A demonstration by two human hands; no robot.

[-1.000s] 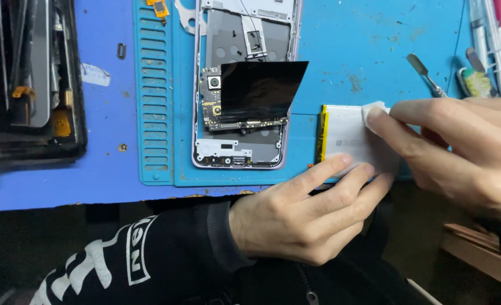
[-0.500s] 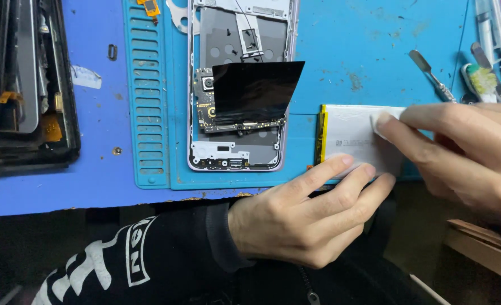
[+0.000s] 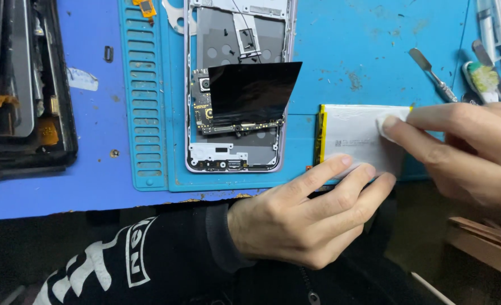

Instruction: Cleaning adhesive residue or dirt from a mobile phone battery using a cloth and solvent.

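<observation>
A flat silver phone battery with a yellow left edge lies on the blue mat near the table's front edge. My left hand rests at that edge, its fingertips pressing the battery's lower side. My right hand presses a small white wipe onto the battery's top face with its fingertips. To the left lies an opened phone frame, its circuit board exposed and a black film flap folded up over it.
A dark tray with phone parts sits at the far left. Metal pry tools and pens lie at the right of the mat. A loose gold part and a small screw lie on the table. A wooden piece is lower right.
My right hand has slid the white wipe a short way along the battery's upper right part. My left hand keeps holding the battery's lower edge.
</observation>
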